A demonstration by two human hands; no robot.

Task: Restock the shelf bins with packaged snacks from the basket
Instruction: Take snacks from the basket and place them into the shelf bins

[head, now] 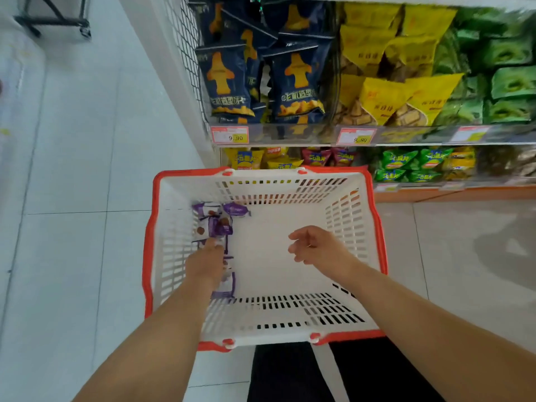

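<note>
A white basket (342,216) with a red rim stands on the floor below the shelves. Several purple snack packets (220,220) lie along its left side. My left hand (206,264) reaches down onto these packets, fingers on them; whether it grips one is hidden by the hand itself. My right hand (317,246) hovers over the bare right half of the basket floor, fingers loosely spread and holding nothing. Above, the shelf bins hold dark blue packets (293,82), yellow packets (385,94) and green packets (504,82).
A lower shelf (406,166) just behind the basket carries small yellow, red and green packets. Price tags (230,134) line the upper shelf edge. A wire side panel (185,39) closes the shelf's left end. Pale floor tiles (72,169) stretch to the left.
</note>
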